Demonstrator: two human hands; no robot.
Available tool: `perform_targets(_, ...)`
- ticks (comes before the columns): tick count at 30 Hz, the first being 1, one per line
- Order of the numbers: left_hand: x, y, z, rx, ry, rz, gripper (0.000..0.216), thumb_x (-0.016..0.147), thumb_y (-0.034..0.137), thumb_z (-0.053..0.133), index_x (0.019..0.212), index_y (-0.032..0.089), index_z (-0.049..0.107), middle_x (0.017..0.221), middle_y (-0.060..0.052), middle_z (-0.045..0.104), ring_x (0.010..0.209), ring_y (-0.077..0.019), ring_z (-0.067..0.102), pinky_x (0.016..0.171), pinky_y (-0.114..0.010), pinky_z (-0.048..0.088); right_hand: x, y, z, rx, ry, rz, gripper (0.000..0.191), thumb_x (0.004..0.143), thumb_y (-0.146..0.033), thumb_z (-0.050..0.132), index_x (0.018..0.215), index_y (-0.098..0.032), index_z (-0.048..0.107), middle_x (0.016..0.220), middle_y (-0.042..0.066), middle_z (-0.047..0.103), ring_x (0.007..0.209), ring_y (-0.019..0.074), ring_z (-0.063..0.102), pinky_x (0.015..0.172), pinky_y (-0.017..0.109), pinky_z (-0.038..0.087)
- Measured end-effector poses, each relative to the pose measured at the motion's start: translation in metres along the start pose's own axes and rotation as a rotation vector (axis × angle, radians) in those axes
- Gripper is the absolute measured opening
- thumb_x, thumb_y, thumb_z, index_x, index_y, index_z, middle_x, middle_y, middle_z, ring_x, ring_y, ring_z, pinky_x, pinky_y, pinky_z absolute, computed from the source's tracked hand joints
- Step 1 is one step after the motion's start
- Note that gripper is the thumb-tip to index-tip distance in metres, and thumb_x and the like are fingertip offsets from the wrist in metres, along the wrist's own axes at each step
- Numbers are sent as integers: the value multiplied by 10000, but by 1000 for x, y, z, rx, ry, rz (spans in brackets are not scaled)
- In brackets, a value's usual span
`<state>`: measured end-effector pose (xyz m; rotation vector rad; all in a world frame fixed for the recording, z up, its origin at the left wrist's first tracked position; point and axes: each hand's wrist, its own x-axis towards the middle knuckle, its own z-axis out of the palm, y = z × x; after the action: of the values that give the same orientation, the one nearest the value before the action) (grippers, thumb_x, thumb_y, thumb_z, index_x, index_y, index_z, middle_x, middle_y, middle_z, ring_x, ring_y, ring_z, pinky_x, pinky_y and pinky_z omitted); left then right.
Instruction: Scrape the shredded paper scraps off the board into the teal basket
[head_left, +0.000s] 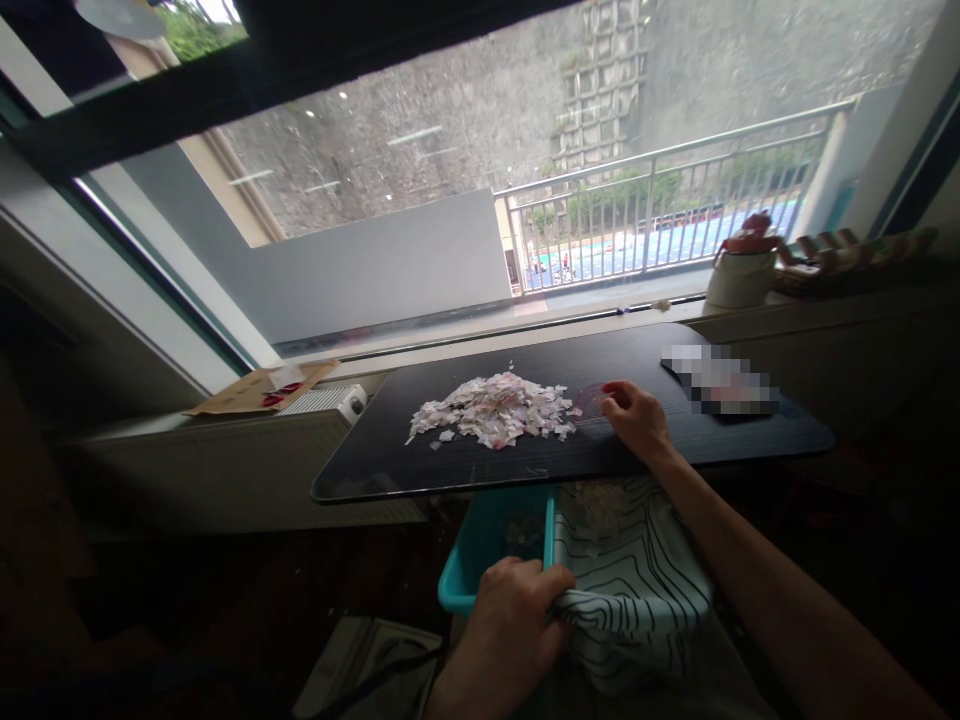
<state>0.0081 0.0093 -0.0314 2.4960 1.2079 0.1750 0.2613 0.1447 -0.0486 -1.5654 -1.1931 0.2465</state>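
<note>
A heap of small whitish-pink paper-like scraps (pixel 499 408) lies on the dark table (pixel 390 462). At its right edge my right hand (pixel 636 418) is closed in a pinch on a thin, see-through pinkish piece with a rounded edge (pixel 589 400), which touches or nearly touches the outermost scraps. Below the table's near edge, my left hand (pixel 517 610) grips a bunched edge of a white cloth with black wavy lines (pixel 630 560). Some pale scraps lie on the cloth. Left of the cloth stands a teal bin (pixel 459 580) with dim bits inside, partly hidden by the table.
A pixelated flat item (pixel 724 382) lies at the table's right end. On the windowsill stand a white jar with a red top (pixel 742 270) and a rack-like object (pixel 832 255). A radiator (pixel 322 402) and brown cardboard (pixel 247 388) with a red item are at left.
</note>
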Motion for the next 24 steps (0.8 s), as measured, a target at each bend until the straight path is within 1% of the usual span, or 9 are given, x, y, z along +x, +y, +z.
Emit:
perform_targets(4, 0, 0, 0, -5, -11, 4, 104, 786, 161, 548, 839, 233, 604, 748, 22, 600, 752, -173, 541, 665, -281, 312, 0, -1, 0, 67, -114, -97, 270, 685, -317, 550, 898, -194, 661, 691, 7, 657, 628, 171, 588, 641, 307, 455)
perform_targets(6, 0, 1, -1, -12, -14, -1, 100, 784, 162, 552, 835, 230, 604, 751, 21, 604, 755, -174, 544, 667, -280, 316, 0, -1, 0, 19, -94, -74, 265, 685, -323, 549, 887, -197, 665, 682, 8, 655, 636, 178, 590, 653, 315, 452)
perform_targets(9, 0, 1, -2, -19, -15, -10, 118, 775, 161, 561, 855, 233, 611, 757, 20, 609, 760, -175, 545, 675, -280, 324, 1, -1, -1, -26, -17, 8, 262, 684, -333, 542, 873, -202, 669, 668, 12, 654, 657, 194, 600, 673, 330, 451)
perform_targets(10, 0, 1, -2, -18, -15, -10, 127, 773, 161, 562, 863, 235, 614, 762, 20, 611, 762, -175, 545, 677, -281, 325, 1, 0, -1, -15, -12, 15, 264, 682, -333, 540, 874, -204, 668, 670, 12, 656, 661, 194, 602, 675, 329, 452)
perform_targets(14, 0, 1, -2, -10, -19, -11, 134, 775, 165, 556, 865, 237, 623, 767, 15, 613, 767, -179, 546, 680, -285, 325, 1, -1, -1, 11, -64, -10, 270, 676, -330, 540, 882, -207, 664, 690, 9, 665, 650, 186, 599, 667, 319, 451)
perform_targets(19, 0, 1, -1, -27, -27, -15, 149, 772, 158, 555, 877, 238, 625, 777, 16, 618, 777, -179, 550, 687, -284, 325, 2, 0, -2, -28, 12, 56, 274, 691, -353, 537, 887, -211, 665, 687, 17, 669, 685, 201, 612, 713, 337, 450)
perform_targets(24, 1, 1, -1, -9, -24, -21, 148, 779, 167, 560, 887, 244, 625, 793, 17, 617, 793, -183, 546, 691, -287, 325, 2, -1, -4, -78, 17, 81, 271, 685, -351, 527, 857, -204, 677, 710, 37, 675, 696, 210, 615, 707, 339, 451)
